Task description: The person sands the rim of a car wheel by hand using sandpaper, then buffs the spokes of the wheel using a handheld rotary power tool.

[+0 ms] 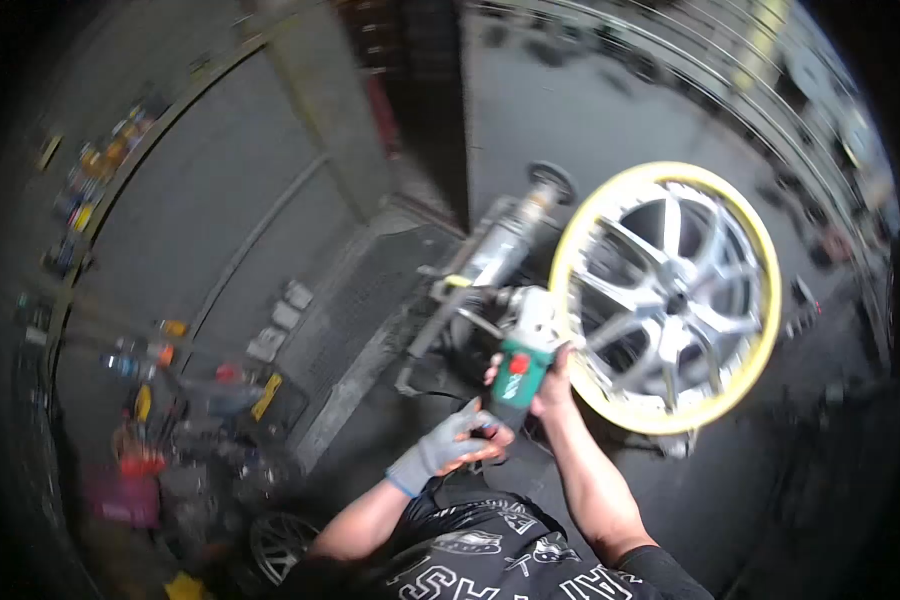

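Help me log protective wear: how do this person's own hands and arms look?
The left hand wears a grey glove with a blue cuff edge; its finger detail is blurred. The right hand is bare. Both forearms are uncovered; the black shirt with white lettering and drawings has a short right sleeve.

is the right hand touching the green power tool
Touching: the head view shows the bare right hand wrapped around the green power tool, with its fingertips showing on the far side of the body.
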`<state>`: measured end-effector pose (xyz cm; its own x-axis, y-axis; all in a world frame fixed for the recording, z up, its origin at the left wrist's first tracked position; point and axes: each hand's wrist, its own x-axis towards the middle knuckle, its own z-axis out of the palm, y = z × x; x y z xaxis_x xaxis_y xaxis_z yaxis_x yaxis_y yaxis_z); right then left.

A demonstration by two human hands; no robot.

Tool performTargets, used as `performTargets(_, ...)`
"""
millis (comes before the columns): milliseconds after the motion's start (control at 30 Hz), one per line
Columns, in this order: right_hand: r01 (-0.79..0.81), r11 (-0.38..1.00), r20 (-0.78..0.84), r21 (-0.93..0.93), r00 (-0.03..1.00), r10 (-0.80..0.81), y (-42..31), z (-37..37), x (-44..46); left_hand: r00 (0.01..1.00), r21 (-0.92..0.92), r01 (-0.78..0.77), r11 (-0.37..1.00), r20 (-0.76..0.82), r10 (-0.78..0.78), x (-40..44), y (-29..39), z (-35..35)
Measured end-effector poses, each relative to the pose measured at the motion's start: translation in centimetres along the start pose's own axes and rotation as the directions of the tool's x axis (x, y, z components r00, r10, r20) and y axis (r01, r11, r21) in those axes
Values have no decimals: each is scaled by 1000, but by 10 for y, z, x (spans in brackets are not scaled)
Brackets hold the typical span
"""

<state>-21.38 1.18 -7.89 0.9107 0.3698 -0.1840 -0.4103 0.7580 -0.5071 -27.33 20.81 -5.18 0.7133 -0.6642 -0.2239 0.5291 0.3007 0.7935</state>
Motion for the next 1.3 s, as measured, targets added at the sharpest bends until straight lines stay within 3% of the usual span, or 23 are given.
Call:
performTargets(33, -20, 993, 109, 114, 994, 7, -2, -10, 27, 987, 62, -140, 988, -66, 144, 10, 6, 0)
performTargets(100, 33, 999, 64, 12, 997, -33, 4, -29, 72, 958, 124, -120, 985, -248, 148, 40, -9, -34)
performTargets(133, 75, 997, -38, -31, 996, -76, 4, -20, 85, 960, 218, -37, 975, -262, 95, 40, 24, -35)
performTargets(200, 86, 995, -252, 46, 965, -72, 4, -23, 104, 912, 382, -96, 919, -336, 235, 64, 11, -56)
performTargets(233, 11, 986, 59, 169, 998, -21, 4, -73, 110, 934, 488, -25, 872, -300, 195, 63, 21, -59)
performTargets(267, 16, 992, -27, 125, 1000, -13, 8, -66, 106, 762, 702, -252, 666, -280, 584, 78, -11, -68)
performTargets(367, -81, 978, -155, -192, 987, 51, 2, -74, 102, 803, 862, -148, 485, -181, 567, 91, -11, -89)
performTargets(433, -202, 939, -236, -279, 962, 137, -4, -77, 104, 720, 920, -190, 344, -107, 685, 97, -12, -91)
performTargets(500, -281, 908, -253, -311, 945, 206, -14, -82, 102, 791, 918, -90, 386, -170, 588, 104, -8, -92)
performTargets(567, -496, 741, -493, -453, 832, 255, -32, -91, 103, 828, 934, -14, 357, -189, 528, 110, -5, -87)
performTargets(633, -490, 723, -508, -487, 832, 222, -35, -100, 110, 869, 914, 62, 401, -247, 428, 114, 1, -84)
performTargets(700, -488, 719, -477, -495, 844, 245, -36, -103, 113, 833, 955, 82, 285, -223, 506, 117, 5, -79)
performTargets(767, -421, 812, -493, -405, 848, 194, -22, -104, 120, 907, 963, 106, 248, -196, 372, 119, 20, -82)
performTargets(800, -359, 803, -534, -476, 843, 60, -15, -95, 118, 906, 958, 121, 259, -213, 365, 121, 19, -82)
performTargets(867, -463, 674, -611, -576, 791, 21, -17, -90, 118, 943, 930, 94, 356, -198, 268, 123, 20, -88)
performTargets(933, -491, 593, -629, -638, 776, -34, -11, -108, 122, 923, 950, 29, 312, -145, 356, 124, 19, -88)
performTargets(967, -636, 344, -687, -691, 726, -38, -14, -124, 126, 894, 955, 0, 296, -133, 429, 128, 11, -93)
performTargets(1000, -583, 348, -648, -735, 755, -103, -18, -84, 116, 904, 863, -12, 505, -207, 375, 140, -17, -112)
performTargets(1033, -658, 234, -688, -716, 722, -75, -31, -48, 112, 908, 849, 21, 529, -238, 346, 143, -23, -114)
performTargets(1067, -589, -1, -573, -808, 787, -230, -16, -94, 117, 910, 833, 54, 551, -268, 317, 145, -28, -116)
performTargets(1133, -548, 29, -542, -836, 815, -206, -10, -101, 118, 897, 941, 72, 330, -206, 391, 136, -11, -106)
performTargets(1233, -513, 311, -570, -800, 813, -124, -29, -44, 105, 909, 923, 120, 366, -250, 333, 132, 0, -96)
performTargets(1300, -472, 309, -544, -826, 810, -217, -15, -62, 108, 850, 950, 107, 292, -240, 469, 124, 11, -79)
